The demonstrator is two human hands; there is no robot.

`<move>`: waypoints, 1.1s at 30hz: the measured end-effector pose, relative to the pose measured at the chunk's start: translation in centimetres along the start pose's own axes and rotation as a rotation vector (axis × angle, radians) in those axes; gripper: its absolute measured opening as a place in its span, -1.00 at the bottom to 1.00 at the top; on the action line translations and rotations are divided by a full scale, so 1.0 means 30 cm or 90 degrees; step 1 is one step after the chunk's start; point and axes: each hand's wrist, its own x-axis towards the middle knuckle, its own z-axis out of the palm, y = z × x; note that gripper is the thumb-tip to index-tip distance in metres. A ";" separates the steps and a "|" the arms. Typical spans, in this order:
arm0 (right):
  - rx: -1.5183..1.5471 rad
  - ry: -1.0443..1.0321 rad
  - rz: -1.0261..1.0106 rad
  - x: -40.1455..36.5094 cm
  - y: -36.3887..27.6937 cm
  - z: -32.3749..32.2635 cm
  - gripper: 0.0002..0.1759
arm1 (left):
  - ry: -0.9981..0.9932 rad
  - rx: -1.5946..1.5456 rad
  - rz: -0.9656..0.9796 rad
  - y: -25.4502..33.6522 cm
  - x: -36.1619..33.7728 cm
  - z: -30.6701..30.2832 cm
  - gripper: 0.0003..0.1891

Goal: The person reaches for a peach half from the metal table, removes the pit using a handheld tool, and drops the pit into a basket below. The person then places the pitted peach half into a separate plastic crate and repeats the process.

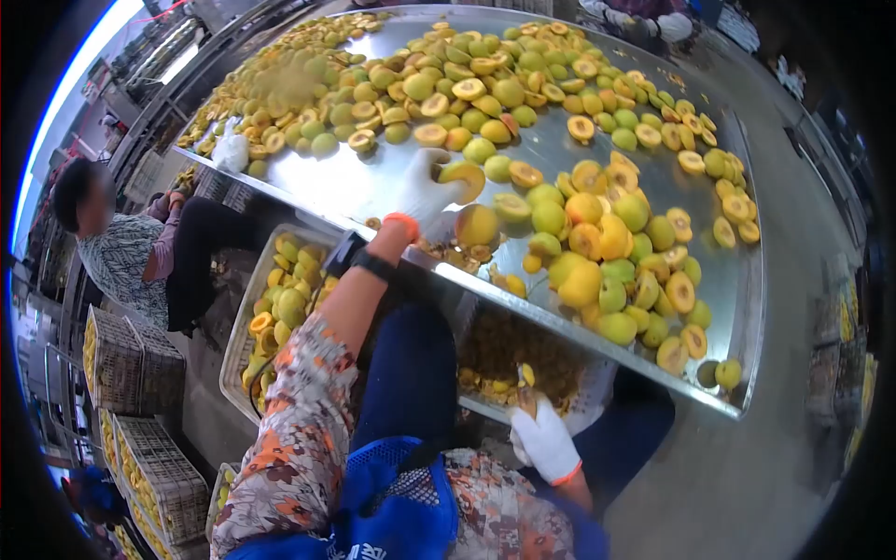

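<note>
Bearings: we read clock directions from the middle of our view.
Crate, 9 o'clock: pale crate [235, 359] beside our leg, heaped with yellow and green fruit pieces [290, 306], several cut face up.
Crate, 5 o'clock: white-walled scrap crate [595, 381] under the desk edge, between our knees; brown bits and yellow scraps inside.
Stacked crates, 8 to 9 o'clock: slatted crates [161, 369] on the floor, yellow fruit showing at their tops and through the slats.
Left hand [427, 196]: white-gloved, at 12 o'clock over the near desk edge, fingers closed around a fruit half [464, 177].
Right hand [546, 441]: white-gloved, at 5 o'clock, clamped on a short tool [527, 403] with yellow at its tip; well apart from the left.
Desk [350, 191]: shiny metal with a raised rim; broad fruit pile [439, 79] from 10 to 1 o'clock, nearer heap [611, 233] from 2 to 4.
Desk edge: brown scraps just below the left hand; crumpled white item [231, 149] at 10 o'clock, material unclear.
Room: seated person [126, 252] in a patterned top at 9 o'clock; another person's white gloves [644, 23] at 1 o'clock; grey floor [695, 467] at 4 to 5.
</note>
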 end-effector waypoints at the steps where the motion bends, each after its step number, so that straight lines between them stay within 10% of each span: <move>1: 0.036 0.012 0.006 -0.007 -0.016 0.009 -0.78 | -0.013 -0.119 -0.017 0.054 -0.066 -0.024 -0.46; 6: -0.410 0.143 -0.484 -0.050 -0.101 0.061 -0.86 | -0.073 -0.612 -0.228 0.258 -0.431 -0.034 -0.55; 10: -0.340 0.127 -0.276 -0.109 -0.245 0.142 -0.62 | -0.161 -0.782 -0.278 0.318 -0.587 0.018 -0.60; 33: -0.426 0.214 -0.462 -0.136 -0.143 0.148 -0.73 | -0.110 -0.421 -0.145 0.539 -0.772 0.055 -0.71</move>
